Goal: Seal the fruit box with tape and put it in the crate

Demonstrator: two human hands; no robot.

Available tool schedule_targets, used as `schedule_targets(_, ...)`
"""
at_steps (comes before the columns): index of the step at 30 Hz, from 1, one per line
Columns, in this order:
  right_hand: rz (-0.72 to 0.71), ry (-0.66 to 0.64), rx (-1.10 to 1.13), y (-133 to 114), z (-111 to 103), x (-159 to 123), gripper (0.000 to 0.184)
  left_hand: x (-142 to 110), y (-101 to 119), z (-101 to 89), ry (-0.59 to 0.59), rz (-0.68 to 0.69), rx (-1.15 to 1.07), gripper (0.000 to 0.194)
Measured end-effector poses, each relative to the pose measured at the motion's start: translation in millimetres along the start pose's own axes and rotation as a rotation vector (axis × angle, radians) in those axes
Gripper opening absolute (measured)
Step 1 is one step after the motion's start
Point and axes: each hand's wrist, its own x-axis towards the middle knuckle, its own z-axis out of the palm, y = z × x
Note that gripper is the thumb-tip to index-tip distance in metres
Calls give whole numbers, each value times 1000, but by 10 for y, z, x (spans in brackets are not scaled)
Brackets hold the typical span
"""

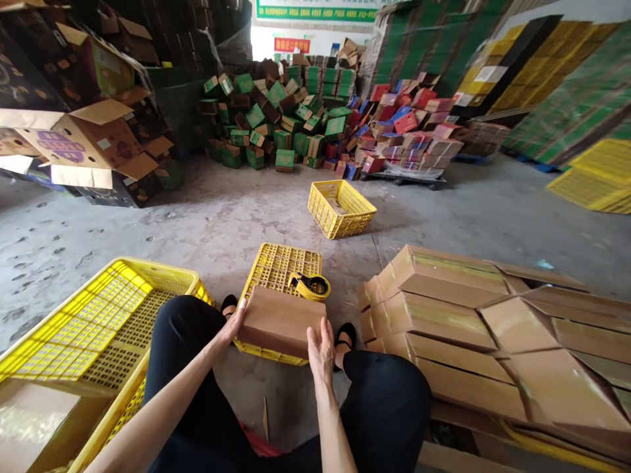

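Note:
A plain brown cardboard box (283, 318) rests on an upturned yellow plastic crate (280, 259) between my knees. My left hand (233, 325) grips its left end. Against its right end is my right hand (321, 348), fingers pointing forward along the side, so the box is held between both palms. Just behind the box, a yellow tape dispenser (310, 287) with a dark roll core lies on the crate top.
At my left stands a large yellow crate (162, 269) with a taped carton (34, 420) inside. Flattened cartons (458, 315) are stacked at my right. Another yellow crate (342, 210) sits ahead on the concrete floor. Beyond are heaped green boxes (284, 159) and red boxes (405, 123).

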Motion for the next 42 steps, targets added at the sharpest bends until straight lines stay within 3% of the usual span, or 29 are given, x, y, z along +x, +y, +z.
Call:
schedule_targets(3,-120,19,-102,-14,-40,-18,96,111,-102,117,-7,-50,-25,90)
schedule_targets(9,-298,4,-368,-11,58,-193,90,128,-320,121,57,14,36,82)
schedule_targets(15,-279,-48,-683,-186,71,-304,74,17,-532,304,169,323,439,97)
schedule_targets(19,-300,-57,-652,-292,122,-312,73,9,-500,451,198,471,682,97)
schedule_targets(24,-329,-152,-560,-356,286,-352,75,-69,-360,774,246,511,825,92)
schedule_targets(30,-362,-302,-580,-381,478,-505,63,-232,-221,1134,120,604,826,81)
schedule_targets(33,-432,-364,-587,-360,383,-488,63,-236,-199,1055,52,616,821,78)
schedule_targets(36,-445,-344,-584,-345,217,-381,61,-166,-249,777,21,590,822,74)
schedule_targets(39,-391,-251,-562,-335,112,-265,67,-82,-359,456,138,505,806,79)
schedule_targets(42,-352,-175,-541,-342,133,-202,74,-31,-462,282,226,452,769,83)
